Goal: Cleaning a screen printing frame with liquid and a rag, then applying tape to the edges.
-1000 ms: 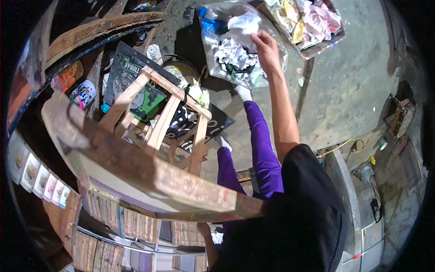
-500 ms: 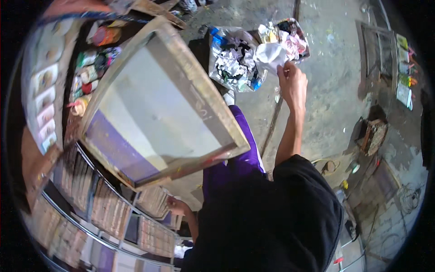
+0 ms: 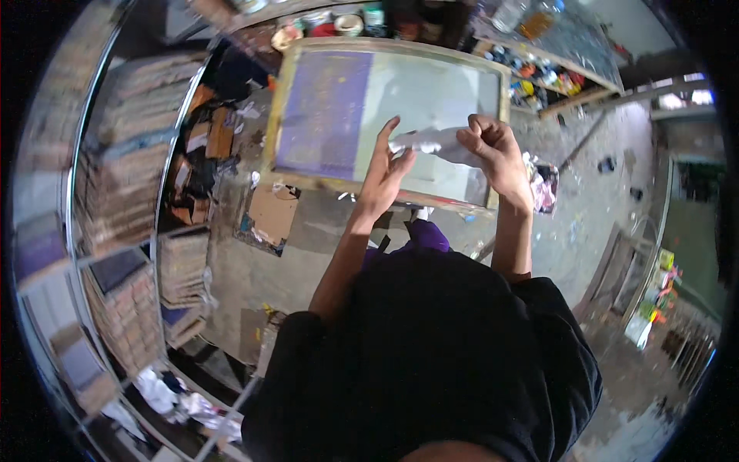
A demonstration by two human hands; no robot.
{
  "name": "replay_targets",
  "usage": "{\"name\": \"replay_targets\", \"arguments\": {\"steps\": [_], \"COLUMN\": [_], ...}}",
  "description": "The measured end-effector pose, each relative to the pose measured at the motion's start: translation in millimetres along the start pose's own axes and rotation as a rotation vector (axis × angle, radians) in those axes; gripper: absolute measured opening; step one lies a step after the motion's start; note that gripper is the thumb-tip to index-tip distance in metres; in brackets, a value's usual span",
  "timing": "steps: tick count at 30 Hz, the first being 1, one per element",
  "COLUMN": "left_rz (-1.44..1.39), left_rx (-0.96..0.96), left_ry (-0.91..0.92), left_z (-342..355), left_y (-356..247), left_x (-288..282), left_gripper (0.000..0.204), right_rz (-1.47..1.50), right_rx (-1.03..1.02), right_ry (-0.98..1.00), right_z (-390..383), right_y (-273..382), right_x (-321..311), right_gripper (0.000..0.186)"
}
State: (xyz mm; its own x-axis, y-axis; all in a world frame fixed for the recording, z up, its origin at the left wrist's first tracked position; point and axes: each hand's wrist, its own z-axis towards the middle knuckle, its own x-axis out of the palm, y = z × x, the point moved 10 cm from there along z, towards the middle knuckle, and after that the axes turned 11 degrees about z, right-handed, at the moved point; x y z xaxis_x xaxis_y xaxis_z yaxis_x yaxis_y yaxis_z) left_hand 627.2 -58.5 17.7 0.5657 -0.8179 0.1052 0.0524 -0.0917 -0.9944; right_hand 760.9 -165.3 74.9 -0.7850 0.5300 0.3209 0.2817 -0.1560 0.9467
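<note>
My right hand (image 3: 500, 158) pinches a thin white sheet (image 3: 453, 148), which looks like paper or plastic, crumpled at its left end. That end reaches between the thumb and forefinger of my left hand (image 3: 382, 175). The fingers there are spread apart, and whether they touch the sheet I cannot tell. Beneath both hands is a wooden-framed printing screen (image 3: 319, 115), tilted a little, with a purple band on its left and a pale grey mesh on the rest.
Metal racks (image 3: 173, 131) packed with more frames stand on the left. Pots (image 3: 349, 25) line a shelf beyond the screen. Bottles (image 3: 539, 19) top a cabinet at the far right. A bin with pink paper (image 3: 545, 189) is right of the screen; cardboard (image 3: 271, 215) lies on the floor.
The view has swung left. My right hand has brought the white sheet from above the waste bins to over the screen. My left hand has come up beside it.
</note>
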Motion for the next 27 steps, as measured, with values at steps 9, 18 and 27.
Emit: {"name": "replay_targets", "arguments": {"steps": [9,18,27], "left_rz": [-0.031,0.219,0.494], "left_rx": [0.194,0.120,0.243], "left_ry": [-0.113,0.014,-0.063], "left_z": [-72,-83,-32], "left_y": [-56,-46,-71], "left_x": [-139,-203,-208], "left_gripper": [0.066,0.043,0.032], "right_rz": [0.355,0.071,-0.656], "right_rx": [0.009,0.092,-0.018], "right_ry": [0.048,0.304,0.163], "right_z": [6,4,51], "right_y": [-60,-82,-81], "right_x": [154,212,183], "right_gripper": [0.011,0.061,0.038]}}
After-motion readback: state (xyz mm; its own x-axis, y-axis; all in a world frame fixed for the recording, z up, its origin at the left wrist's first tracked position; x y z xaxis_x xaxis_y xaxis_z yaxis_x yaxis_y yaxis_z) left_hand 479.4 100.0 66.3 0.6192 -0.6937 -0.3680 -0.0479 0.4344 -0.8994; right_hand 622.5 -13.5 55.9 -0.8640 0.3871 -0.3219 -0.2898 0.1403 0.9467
